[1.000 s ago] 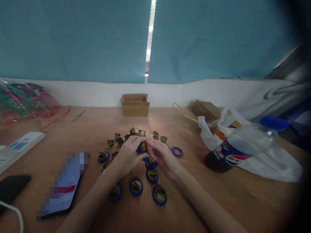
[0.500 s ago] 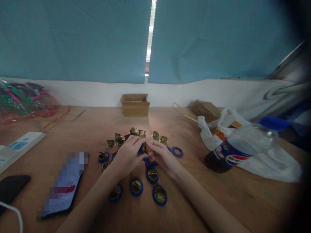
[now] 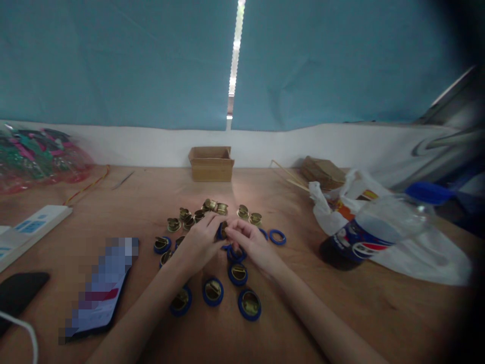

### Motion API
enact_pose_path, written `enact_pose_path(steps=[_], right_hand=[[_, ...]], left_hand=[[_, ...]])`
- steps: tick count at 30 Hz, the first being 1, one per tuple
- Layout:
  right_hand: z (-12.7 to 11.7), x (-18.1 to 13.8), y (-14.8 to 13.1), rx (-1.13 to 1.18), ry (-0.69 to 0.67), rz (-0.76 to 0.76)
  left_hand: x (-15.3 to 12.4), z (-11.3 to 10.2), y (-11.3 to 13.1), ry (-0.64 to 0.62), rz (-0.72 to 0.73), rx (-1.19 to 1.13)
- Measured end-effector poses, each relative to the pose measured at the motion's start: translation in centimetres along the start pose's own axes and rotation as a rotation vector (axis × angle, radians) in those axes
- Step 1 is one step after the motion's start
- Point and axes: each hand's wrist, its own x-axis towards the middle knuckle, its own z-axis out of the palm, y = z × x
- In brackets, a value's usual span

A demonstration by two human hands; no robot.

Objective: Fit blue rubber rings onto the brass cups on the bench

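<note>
1. A brass piece with a blue ring (image 3: 223,231) is being pinched between the fingertips of the left hand (image 3: 200,243) and the right hand (image 3: 253,246), just above the middle of the worktop (image 3: 151,187); it is being gripped narrowly by both hands, fingers closed on that one piece
2. It is being held up on edge, likely so the ring can be worked round the rim from both sides
3. Bare brass pieces (image 3: 212,206) are lying in a loose cluster just beyond the hands, toward the far edge, probably as stock within reach
4. Ringed pieces (image 3: 212,291) are lying flat in a row toward the near edge, between the forearms, seemingly set apart from the bare ones
5. A loose blue ring (image 3: 277,236) is lying just right of the right hand
6. A cardboard box (image 3: 211,163) is sitting at the far edge, a bottle (image 3: 379,222) is lying on its side toward the right edge, and a phone (image 3: 100,288) is lying toward the near left corner
</note>
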Motion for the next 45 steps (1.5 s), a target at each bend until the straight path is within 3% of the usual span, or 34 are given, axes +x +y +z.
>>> enact_pose_path(steps=[20,29,33,41,45], right_hand=[[0.8,0.1,0.0,-0.097,0.056,-0.118],[0.8,-0.5,-0.4,-0.056,0.08,-0.077],[0.8,-0.5,-0.3,-0.008,0.085,-0.053],[1.1,-0.8,-0.2,0.067,0.056,-0.014],[1.3,-0.9,-0.1,0.128,0.037,0.005]], left_hand=[[-0.1,-0.2,0.1,0.009,0.012,-0.015],[0.4,-0.7,0.0,0.036,-0.062,-0.114],[0.5,-0.8,-0.2,-0.042,-0.131,-0.26],[0.3,-0.2,-0.8,-0.266,-0.327,-0.889],[0.3,-0.3,-1.0,-0.338,-0.351,-0.927]])
